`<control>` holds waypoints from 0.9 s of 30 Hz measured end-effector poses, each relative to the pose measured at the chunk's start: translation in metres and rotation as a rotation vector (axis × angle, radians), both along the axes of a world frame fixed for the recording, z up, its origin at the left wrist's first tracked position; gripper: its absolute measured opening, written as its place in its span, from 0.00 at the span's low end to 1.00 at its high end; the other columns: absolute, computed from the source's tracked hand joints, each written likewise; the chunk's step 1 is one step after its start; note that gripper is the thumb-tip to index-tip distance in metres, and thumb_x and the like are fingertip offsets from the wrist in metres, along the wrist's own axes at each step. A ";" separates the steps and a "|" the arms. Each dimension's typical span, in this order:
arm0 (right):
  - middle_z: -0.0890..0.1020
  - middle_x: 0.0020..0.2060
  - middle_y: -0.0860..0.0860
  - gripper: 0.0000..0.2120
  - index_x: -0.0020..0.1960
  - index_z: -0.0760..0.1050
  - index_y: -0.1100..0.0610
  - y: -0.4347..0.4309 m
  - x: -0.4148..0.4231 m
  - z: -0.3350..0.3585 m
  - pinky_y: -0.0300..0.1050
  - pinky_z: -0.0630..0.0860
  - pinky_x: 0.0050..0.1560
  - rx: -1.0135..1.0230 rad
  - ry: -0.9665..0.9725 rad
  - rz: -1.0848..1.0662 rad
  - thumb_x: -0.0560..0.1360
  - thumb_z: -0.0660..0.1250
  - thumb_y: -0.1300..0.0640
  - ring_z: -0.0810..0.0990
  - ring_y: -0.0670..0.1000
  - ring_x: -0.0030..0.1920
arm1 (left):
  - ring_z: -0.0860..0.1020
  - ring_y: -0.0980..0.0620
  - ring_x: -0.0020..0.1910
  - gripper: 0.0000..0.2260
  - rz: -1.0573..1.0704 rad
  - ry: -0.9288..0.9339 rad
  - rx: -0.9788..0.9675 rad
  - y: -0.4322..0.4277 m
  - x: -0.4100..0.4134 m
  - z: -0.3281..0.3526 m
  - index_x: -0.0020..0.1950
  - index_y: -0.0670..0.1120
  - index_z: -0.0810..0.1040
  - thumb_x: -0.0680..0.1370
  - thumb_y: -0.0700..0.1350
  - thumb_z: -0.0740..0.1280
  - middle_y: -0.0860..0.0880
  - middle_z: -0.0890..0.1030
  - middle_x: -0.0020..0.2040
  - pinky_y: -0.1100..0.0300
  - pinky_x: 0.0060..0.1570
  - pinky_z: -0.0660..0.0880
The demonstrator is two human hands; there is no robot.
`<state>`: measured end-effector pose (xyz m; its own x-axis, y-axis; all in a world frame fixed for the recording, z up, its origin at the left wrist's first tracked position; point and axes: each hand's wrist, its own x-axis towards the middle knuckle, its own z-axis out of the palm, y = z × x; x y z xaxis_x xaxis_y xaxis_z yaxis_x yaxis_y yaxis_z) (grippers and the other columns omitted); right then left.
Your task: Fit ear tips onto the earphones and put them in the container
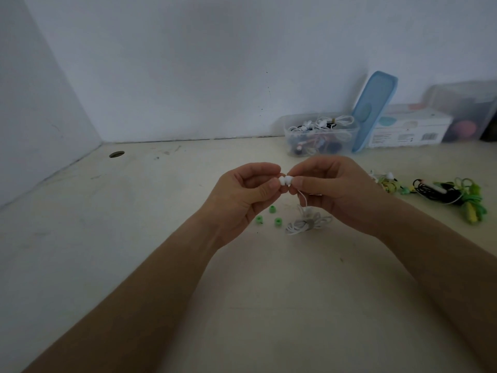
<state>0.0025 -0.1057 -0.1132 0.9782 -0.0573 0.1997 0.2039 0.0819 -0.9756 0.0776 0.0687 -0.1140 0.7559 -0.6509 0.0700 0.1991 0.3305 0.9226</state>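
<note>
Above the tabletop (134,238), the left hand (242,195) is pinching a white ear tip (281,180) against the white earphone (288,179) that the right hand (330,189) is pinching. Three green ear tips (272,210) are lying below, beside its coiled cable (306,223). The clear container (320,134) is standing by the wall, and more earphones (457,195) are lying far right.

surface (134,211) matt, scuffed; container (288,135) clear glossy plastic; blue lid (376,103) smooth plastic; green ear tips (272,209) look like matt rubber, hard to tell; box (408,133) printed card
</note>
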 end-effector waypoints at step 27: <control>0.82 0.36 0.58 0.10 0.48 0.81 0.64 -0.001 0.000 -0.001 0.41 0.79 0.38 -0.034 0.001 0.020 0.68 0.72 0.61 0.78 0.52 0.35 | 0.84 0.48 0.41 0.11 -0.015 -0.014 0.036 0.000 0.000 -0.004 0.50 0.40 0.80 0.68 0.36 0.70 0.41 0.85 0.43 0.62 0.45 0.81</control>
